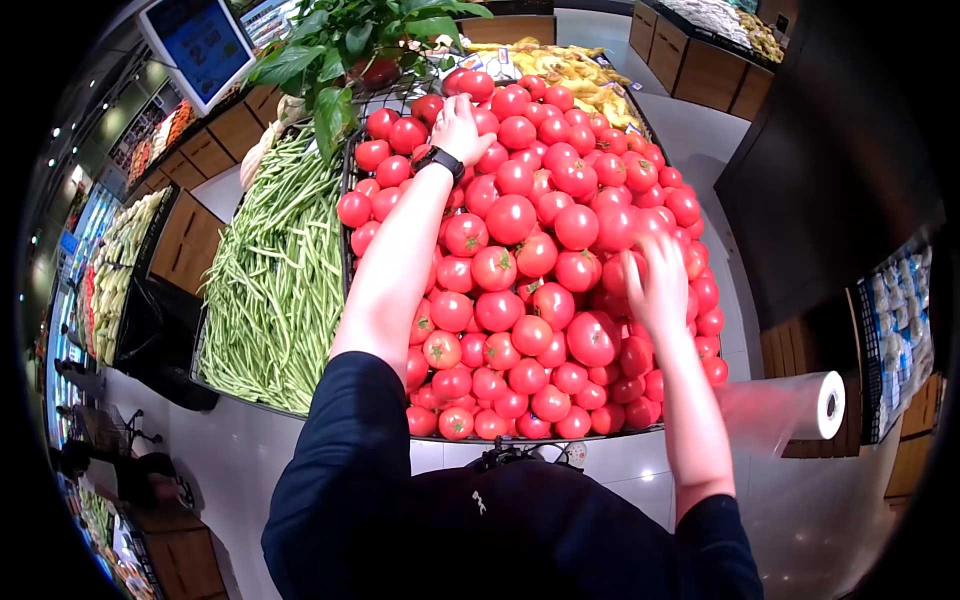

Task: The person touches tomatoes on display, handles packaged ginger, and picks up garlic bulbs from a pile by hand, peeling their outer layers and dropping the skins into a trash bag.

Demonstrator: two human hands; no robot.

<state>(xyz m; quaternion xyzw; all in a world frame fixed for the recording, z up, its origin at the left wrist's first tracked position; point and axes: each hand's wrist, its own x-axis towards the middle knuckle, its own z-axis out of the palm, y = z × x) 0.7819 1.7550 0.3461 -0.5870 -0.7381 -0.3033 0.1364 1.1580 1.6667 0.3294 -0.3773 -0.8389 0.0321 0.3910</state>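
A large heap of red tomatoes (511, 219) fills the display in front of me. Toward the heap's far left corner, my left hand (458, 132), with a black watch (440, 162) at the wrist, has its fingers and thumb around a tomato (486, 122). My right hand (657, 278) is on the right side of the heap. Its fingers curl down over a tomato that the hand mostly hides, and its edges are slightly blurred by motion. Another tomato (613, 276) lies against the thumb side.
Green beans (270, 270) lie left of the tomatoes. A leafy plant (350, 50) and a price screen (200, 48) stand at the far left. Yellow produce (570, 75) lies behind. A roll of clear plastic bags (825, 405) sticks out at right, near a dark pillar (825, 170).
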